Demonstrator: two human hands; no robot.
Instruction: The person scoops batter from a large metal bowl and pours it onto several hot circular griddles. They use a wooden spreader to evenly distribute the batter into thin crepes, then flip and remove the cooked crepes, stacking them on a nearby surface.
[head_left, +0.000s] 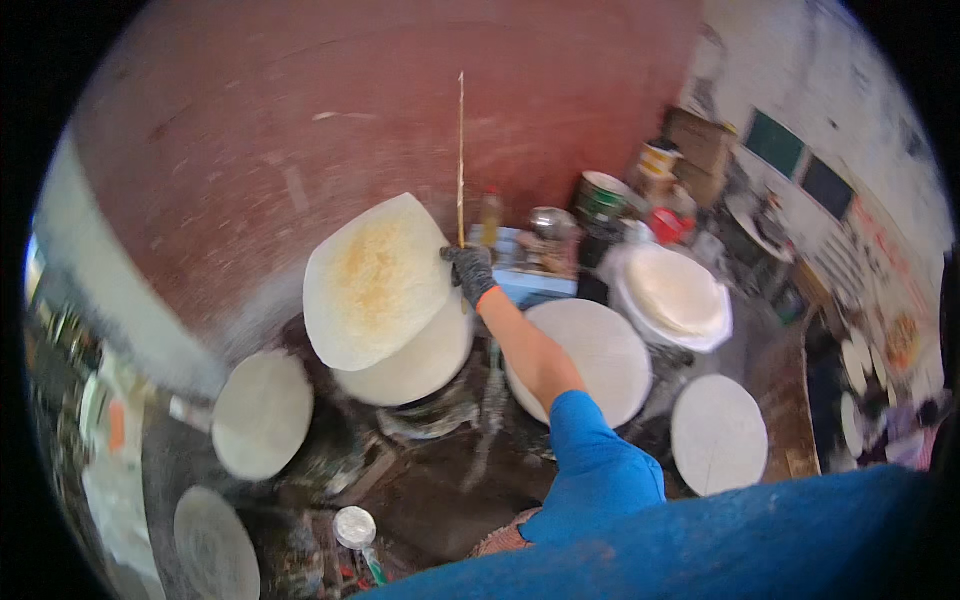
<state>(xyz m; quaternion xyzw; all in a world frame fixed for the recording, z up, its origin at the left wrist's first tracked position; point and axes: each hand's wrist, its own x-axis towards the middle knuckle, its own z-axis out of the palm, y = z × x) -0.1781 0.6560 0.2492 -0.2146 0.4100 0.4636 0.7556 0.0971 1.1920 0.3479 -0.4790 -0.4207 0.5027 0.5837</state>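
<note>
My right hand [469, 268], in a dark speckled glove, grips a thin wooden stick [461, 150] that stands upright, and the edge of a large pale flatbread [365, 280] with a browned middle. The flatbread is raised and tilted over a round white griddle [400, 380], hiding part of it. Another round white griddle [590, 350] lies behind my forearm, and a stack of pale flatbreads [675, 290] sits on white sheeting to the right. My left hand is out of view.
More round griddles [262, 415] [720, 435] [215, 545] surround me. A white-filled ladle [355, 527] lies low in the middle. Tins [603, 195], a metal bowl [550, 222], a bottle [491, 218] and a red container [668, 225] stand along the reddish wall [250, 120]. Cardboard boxes [700, 155] are at right.
</note>
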